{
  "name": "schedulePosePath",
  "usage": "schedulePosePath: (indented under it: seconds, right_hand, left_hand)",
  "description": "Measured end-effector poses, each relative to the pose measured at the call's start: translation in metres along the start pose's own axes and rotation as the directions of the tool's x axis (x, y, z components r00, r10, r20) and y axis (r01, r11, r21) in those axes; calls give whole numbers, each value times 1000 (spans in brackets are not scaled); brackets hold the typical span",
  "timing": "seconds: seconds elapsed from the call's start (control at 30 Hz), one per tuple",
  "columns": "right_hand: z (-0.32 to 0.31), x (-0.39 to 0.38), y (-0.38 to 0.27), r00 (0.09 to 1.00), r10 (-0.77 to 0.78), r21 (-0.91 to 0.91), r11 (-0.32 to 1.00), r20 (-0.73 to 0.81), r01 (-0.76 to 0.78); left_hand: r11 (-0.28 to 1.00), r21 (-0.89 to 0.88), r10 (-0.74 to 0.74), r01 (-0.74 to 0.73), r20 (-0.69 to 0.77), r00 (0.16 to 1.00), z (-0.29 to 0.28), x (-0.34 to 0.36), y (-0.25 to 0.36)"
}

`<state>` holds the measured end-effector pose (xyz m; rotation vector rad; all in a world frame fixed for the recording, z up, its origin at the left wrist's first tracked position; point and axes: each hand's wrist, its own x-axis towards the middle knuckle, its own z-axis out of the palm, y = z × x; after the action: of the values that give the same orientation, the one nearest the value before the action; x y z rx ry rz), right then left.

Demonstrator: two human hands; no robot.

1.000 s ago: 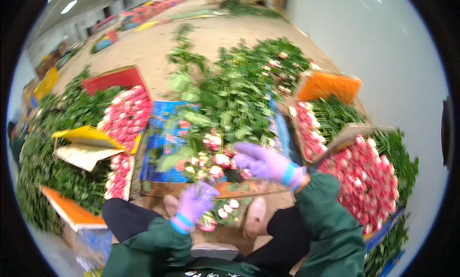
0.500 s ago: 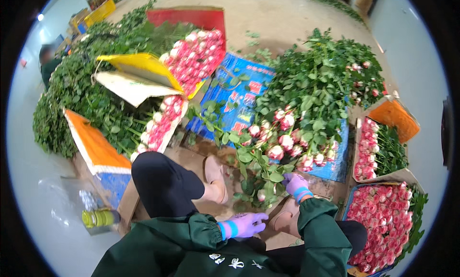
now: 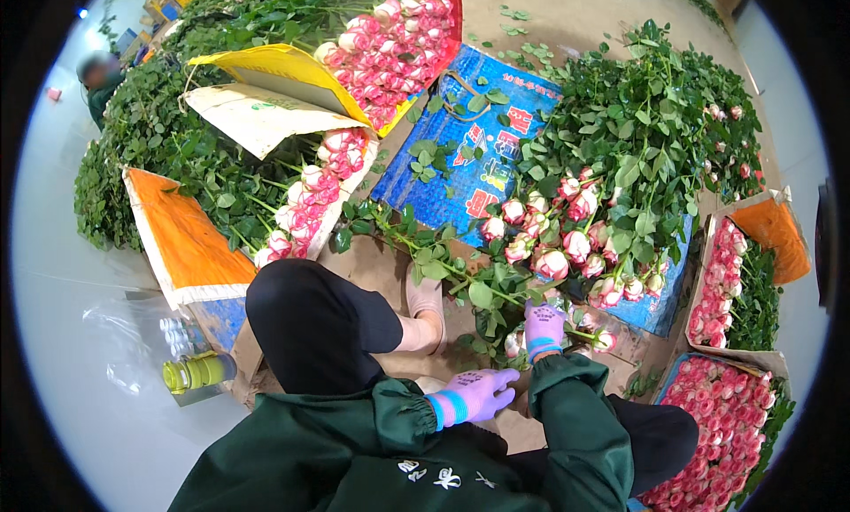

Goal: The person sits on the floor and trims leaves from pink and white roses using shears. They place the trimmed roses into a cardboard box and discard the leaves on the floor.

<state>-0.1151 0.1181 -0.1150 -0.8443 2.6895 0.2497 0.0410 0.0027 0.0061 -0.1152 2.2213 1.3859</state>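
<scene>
One hand (image 3: 544,324), the right, grips a leafy rose stem (image 3: 508,297), while the left hand (image 3: 475,393) is empty, fingers loosely parted.

long leafy rose (image 3: 481,293), white bloom (image 3: 605,341) edged pink at right, slanting up leftward, held in right hand (image 3: 544,324)

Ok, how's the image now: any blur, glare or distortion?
Head view, centre: left hand, right hand and loose roses fairly sharp; head view, far left: co-worker's head blurred; head view, lower left: white glints on apparent clear plastic; head view, rim: round black fisheye border.
</scene>
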Motion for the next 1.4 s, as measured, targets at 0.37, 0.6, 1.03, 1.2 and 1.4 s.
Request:
schedulePosePath:
  seconds: [0.37,0.6,1.03,1.2,1.4]
  right_hand:
    - [9,4,10,997,-66,42,997,-34,67]
    - [16,3,0,977,207,160,967,-45,-197]
    - [23,15,10,951,297,291,905,92,-311]
    - [25,15,14,950,308,326,895,49,-306]
    - [38,17,14,943,332,339,886,9,-316]
  left_hand:
    - [984,-150,-89,100,78,993,-4,18,1]
    - [986,-152,-68,71,25,997,-1,16,-7]
    - [962,-216,-156,165,57,986,11,27,-18]
    - [949,-257,-168,182,75,983,15,32,-26]
    - [902,-358,-225,242,88,970,18,35,-31]
